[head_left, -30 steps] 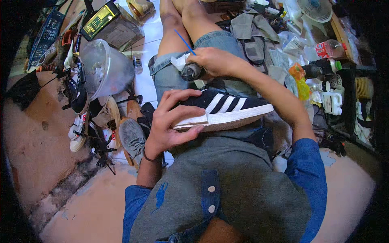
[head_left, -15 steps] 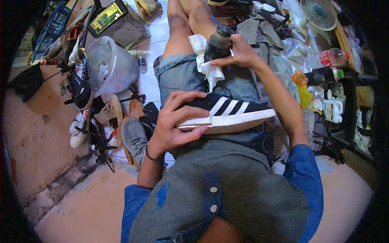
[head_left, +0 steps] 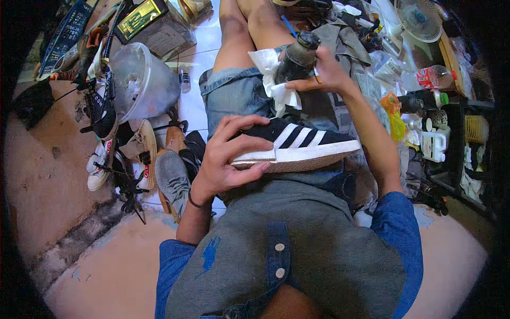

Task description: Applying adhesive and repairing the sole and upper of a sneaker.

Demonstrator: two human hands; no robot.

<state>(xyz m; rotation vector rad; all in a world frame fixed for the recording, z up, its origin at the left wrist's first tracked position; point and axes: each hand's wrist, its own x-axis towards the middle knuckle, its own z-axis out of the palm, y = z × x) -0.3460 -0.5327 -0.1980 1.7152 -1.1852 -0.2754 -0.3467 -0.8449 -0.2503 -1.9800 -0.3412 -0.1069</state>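
Across my lap lies a black sneaker [head_left: 313, 154] with white side stripes and a white sole edge, its toe to the right. My left hand [head_left: 226, 154] is closed around the heel, fingers over the upper and thumb against the sole. Beyond the shoe, my right hand [head_left: 332, 72] grips a dark, stained bottle [head_left: 297, 59]. Crumpled white tissue [head_left: 284, 95] hangs from the bottle's near side, its lower end just above the shoe. A thin white stick [head_left: 317, 74] shows between my right fingers; its kind is unclear.
To the left stand a clear plastic tub [head_left: 146, 82], a grey shoe [head_left: 172, 175] and several other shoes. A small jar [head_left: 184, 80] is on the tiles. On the right are a white jug [head_left: 434, 144], a clear bottle [head_left: 430, 78], a fan [head_left: 418, 20] and a black rack [head_left: 457, 175].
My right hand has shifted slightly right with the bottle and tissue, and the tissue's lower end has drawn back from the shoe. The left hand keeps its grip.
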